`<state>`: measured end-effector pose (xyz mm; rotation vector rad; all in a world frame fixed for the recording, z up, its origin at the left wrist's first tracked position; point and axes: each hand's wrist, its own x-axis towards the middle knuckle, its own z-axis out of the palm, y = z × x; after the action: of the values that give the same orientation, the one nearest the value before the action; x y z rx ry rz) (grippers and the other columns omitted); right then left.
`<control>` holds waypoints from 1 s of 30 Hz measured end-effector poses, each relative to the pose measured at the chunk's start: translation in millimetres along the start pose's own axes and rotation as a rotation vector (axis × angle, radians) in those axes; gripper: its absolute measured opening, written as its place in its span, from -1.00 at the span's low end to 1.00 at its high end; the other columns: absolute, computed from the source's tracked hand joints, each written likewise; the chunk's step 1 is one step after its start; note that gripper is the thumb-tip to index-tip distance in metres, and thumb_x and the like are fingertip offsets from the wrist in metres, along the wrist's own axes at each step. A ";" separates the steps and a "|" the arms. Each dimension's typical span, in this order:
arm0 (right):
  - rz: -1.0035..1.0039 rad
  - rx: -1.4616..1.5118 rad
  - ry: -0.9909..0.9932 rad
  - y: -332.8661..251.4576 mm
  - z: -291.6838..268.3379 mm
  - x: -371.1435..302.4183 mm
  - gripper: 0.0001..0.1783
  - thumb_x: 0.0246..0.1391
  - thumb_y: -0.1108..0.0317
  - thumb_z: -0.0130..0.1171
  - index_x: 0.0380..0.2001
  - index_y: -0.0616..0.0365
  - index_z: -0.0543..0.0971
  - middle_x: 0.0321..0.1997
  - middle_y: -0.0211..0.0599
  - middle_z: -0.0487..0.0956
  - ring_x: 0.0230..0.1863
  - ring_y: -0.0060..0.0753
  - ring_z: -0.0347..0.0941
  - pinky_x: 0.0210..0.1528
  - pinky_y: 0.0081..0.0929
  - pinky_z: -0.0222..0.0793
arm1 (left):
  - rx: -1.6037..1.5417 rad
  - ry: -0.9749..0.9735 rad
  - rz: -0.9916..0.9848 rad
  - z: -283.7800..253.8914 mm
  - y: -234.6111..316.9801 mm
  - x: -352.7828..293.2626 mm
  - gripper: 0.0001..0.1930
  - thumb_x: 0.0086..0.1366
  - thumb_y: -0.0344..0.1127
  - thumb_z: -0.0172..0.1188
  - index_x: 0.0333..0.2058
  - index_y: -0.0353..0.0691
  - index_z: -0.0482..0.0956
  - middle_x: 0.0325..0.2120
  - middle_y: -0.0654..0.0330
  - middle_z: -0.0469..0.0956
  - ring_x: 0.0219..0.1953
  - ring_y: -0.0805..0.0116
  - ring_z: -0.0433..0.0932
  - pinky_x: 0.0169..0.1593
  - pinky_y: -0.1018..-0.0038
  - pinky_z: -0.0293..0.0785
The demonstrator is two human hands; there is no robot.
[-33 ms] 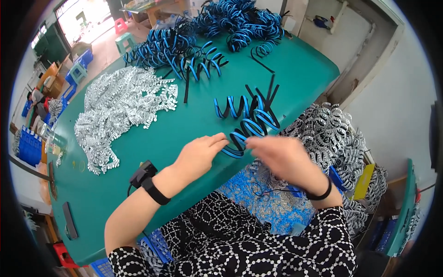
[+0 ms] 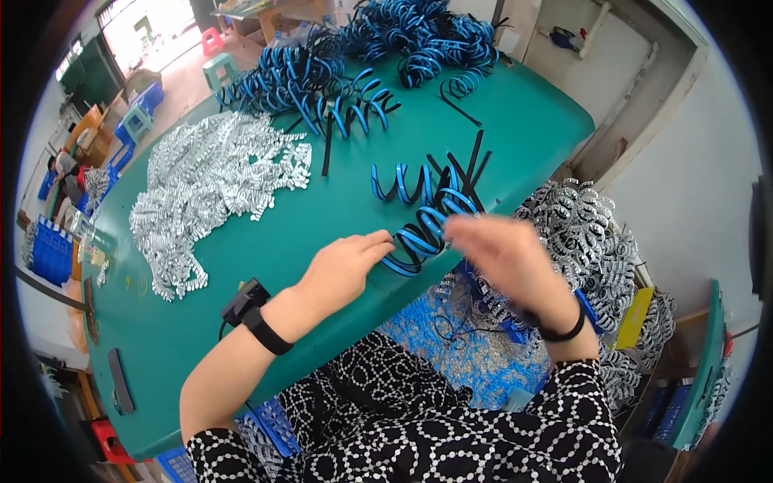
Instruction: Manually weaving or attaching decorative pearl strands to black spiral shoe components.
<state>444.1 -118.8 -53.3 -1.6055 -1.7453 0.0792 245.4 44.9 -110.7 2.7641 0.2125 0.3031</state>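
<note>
A blue-and-black spiral strip (image 2: 420, 239) lies stretched along the near right edge of the green table. My left hand (image 2: 338, 270) pinches its near end, with the fingertips pressed together. Over the coil's right side is my right hand (image 2: 507, 253), its fingers bent towards the turns but smeared by motion, so their grip does not show. Just behind lies another blue-and-black spiral (image 2: 400, 187), and black strip ends (image 2: 477, 157) stick out where the coils meet. Each wrist wears a black band; a small black device is on the left one.
Silvery-white short curled strips (image 2: 209, 189) form a heap on the left of the green table (image 2: 266, 241). More blue-and-black spirals (image 2: 403, 36) pile up at the back. Silver-and-black coils (image 2: 576, 233) fill the space right of the table. A dark flat bar (image 2: 121, 381) lies near the left edge.
My right hand has moved slightly up and to the right along the spiral. My left hand stays nearly in place at the near end.
</note>
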 end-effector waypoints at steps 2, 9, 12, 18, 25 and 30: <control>0.044 -0.006 0.090 25.5 -17.3 25.9 -0.64 -0.07 0.41 0.21 -0.13 0.15 0.50 -0.17 -0.12 0.53 -0.10 -0.13 0.44 -0.07 -0.34 0.35 | 0.013 0.203 0.036 -0.7 -3.5 -2.9 -0.63 0.02 -0.64 -0.02 -0.16 -0.22 0.49 -0.02 0.05 0.41 -0.12 0.07 0.49 -0.08 0.30 0.43; 0.286 -0.043 -0.294 126.1 24.2 49.5 -0.46 0.08 0.02 0.07 0.03 0.14 0.41 0.14 -0.09 0.33 0.13 0.03 0.21 0.15 -0.25 0.13 | 0.019 0.464 -0.340 -33.7 61.1 -21.7 -0.57 0.09 -0.53 0.03 0.00 -0.25 0.33 -0.05 0.02 0.42 -0.19 0.12 0.50 -0.15 0.28 0.42; 0.128 -0.470 -0.021 97.5 70.8 21.3 -0.60 -0.02 0.10 0.12 -0.19 0.16 0.51 -0.02 -0.19 0.43 -0.07 0.00 0.31 -0.08 -0.16 0.28 | -0.149 0.331 -0.449 -37.3 100.0 -45.4 -0.49 0.15 -0.43 0.05 0.07 -0.36 0.13 -0.15 0.05 0.41 -0.26 0.22 0.49 -0.18 0.34 0.41; -0.091 -0.247 0.043 6.2 89.5 2.0 -0.63 -0.20 0.39 0.27 -0.24 0.20 0.47 -0.17 -0.22 0.44 -0.22 -0.09 0.30 -0.19 -0.23 0.26 | -1.084 0.421 -0.697 7.4 96.1 -95.5 -0.16 0.30 -0.07 -0.02 0.18 -0.54 -0.37 -0.05 -0.12 0.26 -0.23 0.28 0.50 -0.20 0.49 0.43; -0.348 -0.019 -0.028 -75.4 116.5 -14.5 -0.61 -0.30 0.56 0.25 -0.26 0.13 0.51 -0.25 -0.27 0.42 -0.27 -0.12 0.29 -0.23 -0.32 0.28 | -0.438 0.632 -0.901 0.8 93.4 -151.5 -0.31 0.23 -0.28 0.05 0.19 -0.48 -0.09 -0.05 -0.15 0.34 -0.31 0.24 0.51 -0.30 0.36 0.44; -0.169 0.258 -0.187 -96.6 90.8 13.7 -0.62 -0.11 0.51 0.20 -0.13 0.14 0.50 -0.18 -0.17 0.50 -0.34 -0.23 0.45 -0.36 -0.51 0.43 | -0.107 0.760 -0.999 -5.8 59.0 -212.9 -0.69 0.18 -0.51 -0.02 -0.07 -0.25 0.44 -0.45 0.06 0.56 -0.41 0.15 0.56 -0.35 0.30 0.44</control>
<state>314.6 -88.3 -62.4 -1.2940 -1.9189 0.3679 44.8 -47.1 -123.1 1.9605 1.5911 0.9844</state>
